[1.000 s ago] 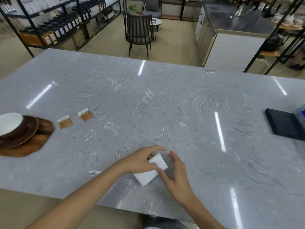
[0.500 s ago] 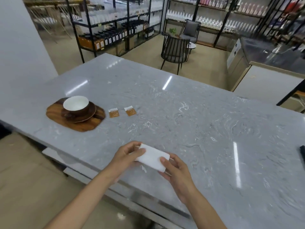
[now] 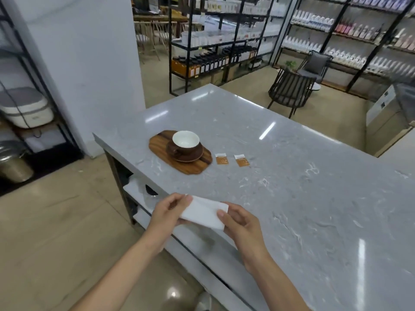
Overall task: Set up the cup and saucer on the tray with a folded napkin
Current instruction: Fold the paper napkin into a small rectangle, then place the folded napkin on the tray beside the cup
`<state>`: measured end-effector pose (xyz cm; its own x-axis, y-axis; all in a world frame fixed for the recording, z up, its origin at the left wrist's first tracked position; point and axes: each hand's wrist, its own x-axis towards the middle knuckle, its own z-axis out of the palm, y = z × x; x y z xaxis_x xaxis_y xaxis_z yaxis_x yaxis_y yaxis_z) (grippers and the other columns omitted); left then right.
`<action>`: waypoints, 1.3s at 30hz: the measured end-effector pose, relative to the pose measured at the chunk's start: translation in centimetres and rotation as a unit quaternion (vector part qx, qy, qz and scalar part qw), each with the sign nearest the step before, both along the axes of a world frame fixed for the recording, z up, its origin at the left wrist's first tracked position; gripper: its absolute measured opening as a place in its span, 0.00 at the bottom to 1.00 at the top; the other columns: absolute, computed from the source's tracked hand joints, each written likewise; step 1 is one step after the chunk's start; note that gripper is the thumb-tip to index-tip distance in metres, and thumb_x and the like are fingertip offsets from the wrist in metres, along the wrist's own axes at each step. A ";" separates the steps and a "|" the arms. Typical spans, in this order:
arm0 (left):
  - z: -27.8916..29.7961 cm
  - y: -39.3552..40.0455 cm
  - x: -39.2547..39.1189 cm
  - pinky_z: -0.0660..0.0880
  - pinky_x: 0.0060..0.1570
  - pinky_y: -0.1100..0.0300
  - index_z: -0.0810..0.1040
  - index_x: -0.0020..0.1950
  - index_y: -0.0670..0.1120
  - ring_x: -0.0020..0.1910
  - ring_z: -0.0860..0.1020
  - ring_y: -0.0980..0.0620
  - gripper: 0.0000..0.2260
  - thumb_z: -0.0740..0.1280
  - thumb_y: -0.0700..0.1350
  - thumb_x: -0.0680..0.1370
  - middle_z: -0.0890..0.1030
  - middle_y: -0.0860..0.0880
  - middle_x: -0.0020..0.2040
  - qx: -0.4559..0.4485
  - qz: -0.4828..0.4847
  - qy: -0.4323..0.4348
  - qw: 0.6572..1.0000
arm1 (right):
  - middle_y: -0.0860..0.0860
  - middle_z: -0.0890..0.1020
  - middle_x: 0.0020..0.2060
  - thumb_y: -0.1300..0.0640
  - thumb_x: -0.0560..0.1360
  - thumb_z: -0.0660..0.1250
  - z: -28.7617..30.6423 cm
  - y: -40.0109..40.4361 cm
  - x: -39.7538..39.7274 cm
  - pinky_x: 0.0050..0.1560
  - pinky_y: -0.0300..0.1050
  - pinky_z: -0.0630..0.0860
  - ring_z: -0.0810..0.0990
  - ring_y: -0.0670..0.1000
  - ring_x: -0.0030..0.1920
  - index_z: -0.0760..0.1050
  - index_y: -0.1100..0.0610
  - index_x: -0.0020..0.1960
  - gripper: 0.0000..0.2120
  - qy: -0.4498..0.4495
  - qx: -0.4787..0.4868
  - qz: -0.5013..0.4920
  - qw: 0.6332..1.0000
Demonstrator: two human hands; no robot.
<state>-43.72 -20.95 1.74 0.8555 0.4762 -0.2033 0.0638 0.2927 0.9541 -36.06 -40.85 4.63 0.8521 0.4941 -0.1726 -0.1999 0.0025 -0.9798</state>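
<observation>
A folded white napkin (image 3: pixel 204 212) is held in the air over the counter's near edge, between both hands. My left hand (image 3: pixel 167 217) pinches its left end and my right hand (image 3: pixel 241 224) grips its right end. Farther off on the grey marble counter (image 3: pixel 303 198) lies a wooden tray (image 3: pixel 161 145). On the tray stands a brown saucer (image 3: pixel 195 156) with a brown cup (image 3: pixel 186 143), white inside, upright on it.
Two small orange sachets (image 3: pixel 222 158) (image 3: pixel 241 160) lie on the counter just right of the tray. The counter's left end and near edge drop to the floor. Shelving racks and a black chair (image 3: pixel 289 90) stand beyond the counter.
The view has swung left, bringing the tray, cup and saucer toward the middle. The napkin has been lifted off the counter and is now held by both hands near the edge.
</observation>
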 end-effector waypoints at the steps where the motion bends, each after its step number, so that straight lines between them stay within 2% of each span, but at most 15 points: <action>1: 0.0 1.0 -0.3 0.82 0.44 0.59 0.85 0.48 0.47 0.51 0.84 0.54 0.08 0.72 0.51 0.78 0.86 0.50 0.47 0.002 0.018 -0.001 1.000 | 0.52 0.88 0.52 0.54 0.74 0.76 0.1 1.3 0.0 0.48 0.41 0.83 0.87 0.51 0.54 0.85 0.50 0.55 0.10 0.005 0.002 0.009 1.000; 8: 0.1 9.9 -1.0 0.81 0.43 0.62 0.86 0.51 0.49 0.48 0.84 0.56 0.11 0.73 0.54 0.75 0.86 0.49 0.48 0.002 0.052 0.017 0.999 | 0.53 0.88 0.53 0.56 0.75 0.75 -0.4 11.1 1.7 0.50 0.42 0.83 0.87 0.52 0.55 0.86 0.52 0.56 0.11 0.038 0.012 0.069 0.997; 13: -0.2 18.2 -0.6 0.82 0.44 0.62 0.87 0.50 0.52 0.49 0.85 0.53 0.05 0.74 0.48 0.77 0.87 0.49 0.49 -0.007 0.060 0.031 0.998 | 0.54 0.87 0.56 0.56 0.77 0.73 -1.7 18.8 3.6 0.52 0.41 0.83 0.85 0.53 0.59 0.85 0.54 0.58 0.11 0.075 0.031 0.085 0.993; 19: 0.1 26.8 3.4 0.81 0.42 0.65 0.89 0.46 0.54 0.49 0.86 0.56 0.05 0.73 0.45 0.77 0.88 0.53 0.49 -0.007 0.050 0.047 0.998 | 0.54 0.87 0.56 0.60 0.76 0.72 -2.3 26.4 5.7 0.54 0.44 0.83 0.85 0.54 0.59 0.85 0.56 0.57 0.10 0.071 0.046 0.064 0.994; 23: -0.4 30.8 6.5 0.82 0.45 0.64 0.89 0.49 0.54 0.53 0.85 0.54 0.05 0.75 0.49 0.74 0.88 0.52 0.52 -0.016 0.028 0.059 0.998 | 0.55 0.87 0.56 0.62 0.75 0.74 -2.5 29.7 7.0 0.53 0.43 0.83 0.85 0.53 0.59 0.85 0.55 0.57 0.11 0.094 0.040 0.023 0.995; 27: -1.3 33.8 9.5 0.81 0.57 0.55 0.87 0.53 0.55 0.58 0.83 0.51 0.08 0.75 0.53 0.74 0.87 0.54 0.54 0.040 -0.017 0.076 0.996 | 0.53 0.87 0.54 0.61 0.73 0.76 -2.6 32.4 7.9 0.49 0.44 0.84 0.86 0.51 0.56 0.83 0.49 0.56 0.13 0.064 0.010 -0.060 0.996; 31: -1.5 36.1 13.2 0.82 0.48 0.55 0.81 0.49 0.57 0.53 0.83 0.50 0.02 0.72 0.50 0.78 0.85 0.50 0.50 0.100 -0.068 0.072 0.990 | 0.48 0.85 0.50 0.57 0.76 0.75 -3.6 35.4 7.6 0.43 0.43 0.83 0.84 0.49 0.53 0.82 0.50 0.52 0.06 -0.048 -0.041 -0.143 0.988; 33: -1.4 37.1 15.4 0.80 0.46 0.55 0.76 0.48 0.56 0.50 0.82 0.49 0.03 0.70 0.51 0.79 0.84 0.49 0.48 0.148 -0.111 0.059 0.981 | 0.47 0.85 0.53 0.54 0.76 0.74 -4.6 37.1 7.6 0.44 0.45 0.84 0.85 0.50 0.52 0.83 0.50 0.51 0.04 -0.086 -0.062 -0.200 0.974; 35: -1.4 38.2 17.6 0.76 0.43 0.59 0.75 0.47 0.56 0.47 0.81 0.51 0.04 0.69 0.52 0.79 0.83 0.49 0.45 0.189 -0.159 0.052 0.968 | 0.47 0.85 0.55 0.53 0.76 0.74 -5.5 38.9 7.9 0.47 0.46 0.85 0.85 0.50 0.52 0.84 0.47 0.51 0.04 -0.107 -0.091 -0.261 0.955; 39: -1.8 40.1 22.3 0.73 0.45 0.55 0.78 0.49 0.50 0.45 0.80 0.48 0.01 0.68 0.44 0.80 0.84 0.46 0.43 0.210 -0.276 0.029 0.938 | 0.45 0.81 0.55 0.56 0.76 0.75 -6.5 41.4 8.4 0.47 0.30 0.79 0.82 0.42 0.53 0.82 0.43 0.52 0.09 -0.130 -0.170 -0.344 0.914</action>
<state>-21.38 19.13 -0.04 0.9885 0.0131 -0.1506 0.1502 -0.2004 0.9681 -27.67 0.52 -1.90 0.9751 -0.2186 0.0362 -0.0258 -0.2745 -0.9612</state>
